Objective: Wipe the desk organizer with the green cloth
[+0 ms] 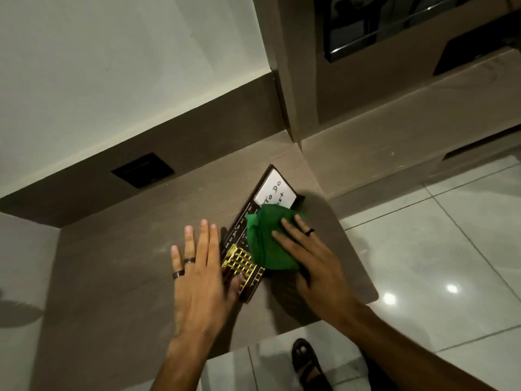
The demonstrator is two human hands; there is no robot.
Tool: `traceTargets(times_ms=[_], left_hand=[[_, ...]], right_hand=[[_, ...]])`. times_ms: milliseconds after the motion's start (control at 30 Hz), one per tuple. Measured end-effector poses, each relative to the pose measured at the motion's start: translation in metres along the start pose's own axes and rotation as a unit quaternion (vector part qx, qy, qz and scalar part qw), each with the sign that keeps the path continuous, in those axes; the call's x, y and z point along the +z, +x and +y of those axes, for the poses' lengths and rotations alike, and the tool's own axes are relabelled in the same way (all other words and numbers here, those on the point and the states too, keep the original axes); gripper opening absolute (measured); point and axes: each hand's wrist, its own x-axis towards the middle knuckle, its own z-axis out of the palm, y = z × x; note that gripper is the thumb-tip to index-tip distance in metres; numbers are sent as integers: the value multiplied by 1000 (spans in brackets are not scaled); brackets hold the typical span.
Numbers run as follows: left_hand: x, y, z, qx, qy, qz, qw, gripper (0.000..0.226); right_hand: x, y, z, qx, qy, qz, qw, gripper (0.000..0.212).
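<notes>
You have two hands in view, the left hand [201, 273] and the right hand [308, 261], with three rings between them: two on the left, one on the right. There is one green cloth [267, 241], one desk organizer [255, 275] and one sandalled foot [306, 362].

Right hand [307, 261] presses crumpled green cloth [267, 244] onto dark rectangular desk organizer [239, 221]; left hand [203, 266], fingers spread, steadies its near end.

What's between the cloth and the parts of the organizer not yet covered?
Only the left hand, lying flat over the near left corner of the organizer. The right hand presses the green cloth on its middle; the whiteboard end is clear.
</notes>
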Motion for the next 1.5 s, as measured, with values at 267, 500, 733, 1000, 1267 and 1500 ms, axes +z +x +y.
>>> traceTargets(times_ms=[267, 500, 733, 1000, 1267, 1500], left_hand=[[8, -3, -3, 16, -171, 15, 985, 106], [11, -1, -6, 14, -174, 15, 985, 104], [14, 1, -8, 11, -168, 22, 985, 105], [14, 2, -8, 11, -171, 15, 985, 104], [13, 2, -9, 18, -180, 5, 983, 106], [14, 4, -9, -9, -177, 4, 984, 104]], right_hand=[[42, 20, 3, -129, -134, -82, 979, 61], [41, 7, 6, -55, -135, -106, 984, 57], [29, 37, 10, -39, -153, -81, 984, 63], [41, 41, 6, -107, -133, -86, 981, 61], [50, 12, 5, -182, -144, -149, 961, 55], [20, 39, 29, -3, -180, -33, 983, 73]])
